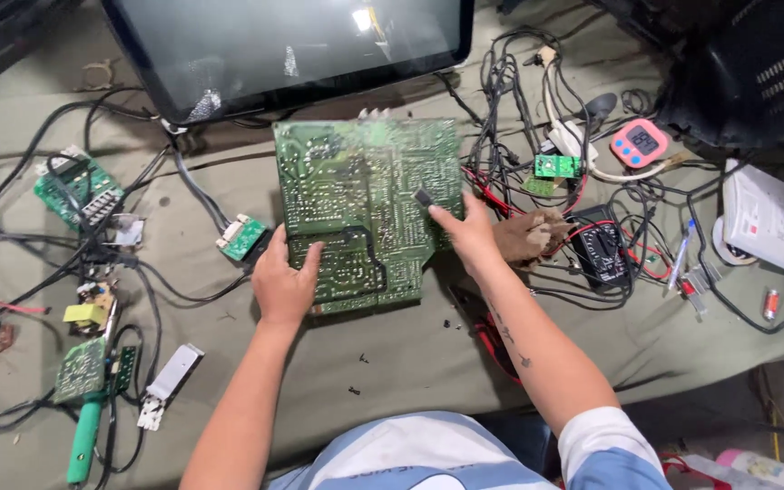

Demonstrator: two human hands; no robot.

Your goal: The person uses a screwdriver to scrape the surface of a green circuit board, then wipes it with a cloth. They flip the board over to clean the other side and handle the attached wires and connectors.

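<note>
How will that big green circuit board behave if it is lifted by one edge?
The large green circuit board looks like a flat rigid sheet, so it should stay stiff rather than droop. Its solder side faces up, so hidden parts underneath probably make it rock or sit unevenly. The left hand and right hand both rest on it, suggesting it slides easily on the cloth.

Cloth-covered bench [410, 363]: green circuit board [365, 213], tangled cables [519, 109], multimeter [599, 243], pink timer [640, 142], monitor [288, 50].

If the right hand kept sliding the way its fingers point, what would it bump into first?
The right hand points up-left across the green circuit board. Past the board's far edge, the dark monitor looks like the first obstacle, though depth is unclear.
</note>
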